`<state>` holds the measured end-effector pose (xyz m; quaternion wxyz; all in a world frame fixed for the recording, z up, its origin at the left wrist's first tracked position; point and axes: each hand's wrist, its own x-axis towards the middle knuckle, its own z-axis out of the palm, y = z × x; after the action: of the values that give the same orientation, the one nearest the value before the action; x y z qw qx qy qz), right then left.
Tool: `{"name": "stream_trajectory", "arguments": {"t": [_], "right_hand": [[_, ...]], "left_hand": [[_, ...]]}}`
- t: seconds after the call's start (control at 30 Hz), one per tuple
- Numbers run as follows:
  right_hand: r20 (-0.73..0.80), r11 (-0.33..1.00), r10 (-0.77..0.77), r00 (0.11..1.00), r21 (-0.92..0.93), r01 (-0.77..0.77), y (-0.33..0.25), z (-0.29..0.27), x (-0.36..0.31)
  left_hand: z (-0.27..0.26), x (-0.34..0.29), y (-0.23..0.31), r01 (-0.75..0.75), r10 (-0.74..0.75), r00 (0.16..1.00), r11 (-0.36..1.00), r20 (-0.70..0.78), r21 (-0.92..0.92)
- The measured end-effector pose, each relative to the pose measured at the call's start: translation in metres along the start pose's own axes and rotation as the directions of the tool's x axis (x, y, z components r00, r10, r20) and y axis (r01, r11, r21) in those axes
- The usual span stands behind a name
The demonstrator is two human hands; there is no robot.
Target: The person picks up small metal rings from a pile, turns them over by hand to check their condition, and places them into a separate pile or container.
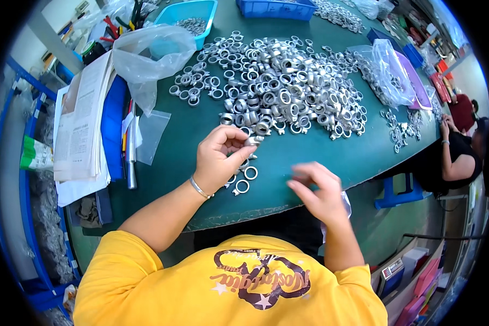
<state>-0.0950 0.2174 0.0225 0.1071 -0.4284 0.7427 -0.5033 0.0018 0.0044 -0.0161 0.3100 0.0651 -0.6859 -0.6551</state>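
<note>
Between its thumb and fingers, my left hand (220, 157) pinches a small silver metal ring (254, 140) just in front of a big heap of similar rings (288, 81). A few loose rings (242, 186) lie on the green tabletop below that hand. Further right, my right hand (319, 190) hovers over the table's near edge, its thumb and fingers apart and slightly blurred, and I see nothing in it.
A blue basin (206, 32) and a plastic bag (152, 51) lie at the back left, beside stacked papers (84, 125). To the right are a purple tray (415, 81) and a clear bag (388, 70). Another person (453, 155) sits at the far right near a blue stool (399, 193).
</note>
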Motion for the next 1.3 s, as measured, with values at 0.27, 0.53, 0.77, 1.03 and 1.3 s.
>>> {"name": "stream_trajectory", "arguments": {"t": [0.27,0.53,0.77,1.03,1.3], "right_hand": [[-0.208,0.947,-0.287,0.935,0.084,0.310,0.020,0.057,0.033],[-0.328,0.957,-0.251,0.911,0.054,0.284,0.016,0.059,0.036],[-0.296,0.962,-0.258,0.920,0.010,0.273,0.017,0.056,0.034],[0.000,0.572,0.362,0.932,0.789,-0.222,0.028,0.047,0.032],[0.241,0.297,0.320,0.916,0.893,-0.339,0.033,0.039,0.035]], "left_hand": [[-0.006,0.012,0.017,-0.372,0.278,0.920,0.840,0.275,0.396],[-0.015,0.010,0.010,-0.193,-0.017,0.950,0.755,0.313,0.627],[-0.008,0.009,0.018,-0.072,0.014,0.990,0.902,0.138,0.425],[-0.003,0.004,0.009,0.236,-0.224,0.966,0.968,0.131,-0.080],[-0.004,0.002,0.005,0.226,-0.215,0.968,0.972,0.133,-0.071]]}}
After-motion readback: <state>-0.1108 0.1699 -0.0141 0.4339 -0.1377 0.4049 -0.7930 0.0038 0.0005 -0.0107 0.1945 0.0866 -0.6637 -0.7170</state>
